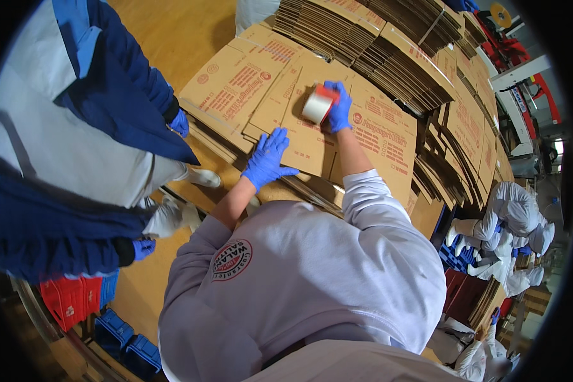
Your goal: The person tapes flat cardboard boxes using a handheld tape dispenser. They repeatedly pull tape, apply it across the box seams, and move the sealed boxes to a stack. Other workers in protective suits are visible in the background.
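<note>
My left hand (267,160), in a blue glove, lies with spread fingers on a flat, folded cardboard box (305,137) with red print. In my gloved right hand (339,107) is a red tape dispenser (318,104) carrying a wide roll of whitish tape. It is held over the same cardboard, a little farther off than my left hand; I cannot tell if the tape touches the board. More flat boxes (235,83) lie under and beside this one.
Tall stacks of flattened cartons (395,63) stand at the far side and right. A person in a blue jacket (118,83) stands close on my left. Red crates (73,299) and blue crates (127,340) sit at lower left. Several people in white (512,210) are at right, below red machinery (522,108).
</note>
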A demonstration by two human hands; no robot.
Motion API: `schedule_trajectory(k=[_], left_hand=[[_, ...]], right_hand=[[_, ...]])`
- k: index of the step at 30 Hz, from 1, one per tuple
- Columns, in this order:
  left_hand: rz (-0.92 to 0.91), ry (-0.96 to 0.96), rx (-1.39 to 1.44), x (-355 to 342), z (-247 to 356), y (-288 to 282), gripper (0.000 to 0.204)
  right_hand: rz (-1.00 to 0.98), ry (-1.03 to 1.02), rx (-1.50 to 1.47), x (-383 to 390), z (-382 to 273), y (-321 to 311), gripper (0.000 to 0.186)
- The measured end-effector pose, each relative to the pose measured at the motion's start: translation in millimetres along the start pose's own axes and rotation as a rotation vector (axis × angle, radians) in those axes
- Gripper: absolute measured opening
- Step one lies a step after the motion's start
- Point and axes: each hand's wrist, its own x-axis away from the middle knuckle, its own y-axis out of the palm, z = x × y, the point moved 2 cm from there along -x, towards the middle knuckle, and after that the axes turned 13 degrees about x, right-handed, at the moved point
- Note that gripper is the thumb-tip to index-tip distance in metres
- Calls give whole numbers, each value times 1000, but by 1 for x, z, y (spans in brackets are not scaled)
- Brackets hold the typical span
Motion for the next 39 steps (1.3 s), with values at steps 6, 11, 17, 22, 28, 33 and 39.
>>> schedule_trajectory(k=[6,11,17,22,28,33,39], left_hand=[[70,89,65,4,-20,4,75],[71,55,136,1,-14,-7,76],[99,66,126,6,-18,-3,71],[134,49,43,14,-7,1,66],[117,-15,3,11,-2,7,72],[63,-73,-100,23,11,1,71],[199,10,-104,26,4,14,62]], right_hand=[[-100,205,144,14,-17,10,6],[-105,-155,413,134,-72,6,4],[-259,180,869,60,-83,7,20],[-416,465,203,24,7,-36,31],[-699,610,-306,48,62,-42,25],[-851,736,-710,45,16,-28,22],[-304,517,-524,-10,3,-122,36]])
